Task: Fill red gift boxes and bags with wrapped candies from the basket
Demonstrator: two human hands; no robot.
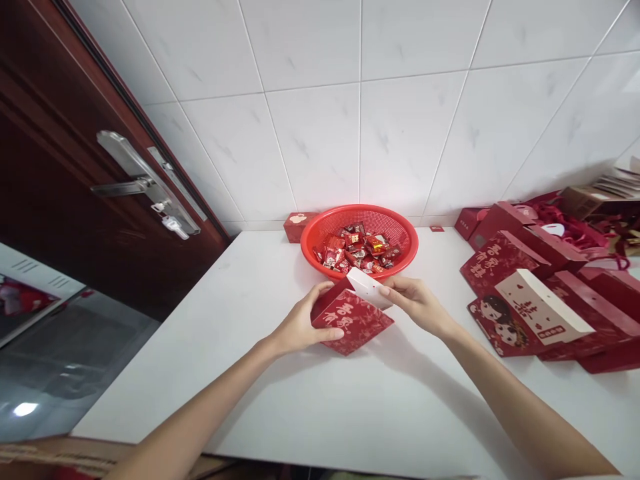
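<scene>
Counter [280, 413] first: you've got it carrying everything, and the pile of gift boxes [505, 267] on your right looks like the shakiest part to me. They overlap and lean, so an elbow bump could probably slide a few.

Next, the plastic strainer basket [306, 248] sits right behind your work. Push back too hard and I reckon you'd nudge it towards the wall.

The red gift box [360, 327] is in front of the basket, tilted with a corner towards you. Your left hand [305, 323] is part-open around it, thumb across the front, fingers behind; squeeze too much and the thin card might crease. Your right hand [417, 303] is nearly closed, pinching the white panel [370, 290] (flap or insert, can't tell). Yank that crooked and it could bend or tear.

Smallest stuff: wrapped candies [357, 250], loose inside the basket, might spill if it gets knocked.
</scene>
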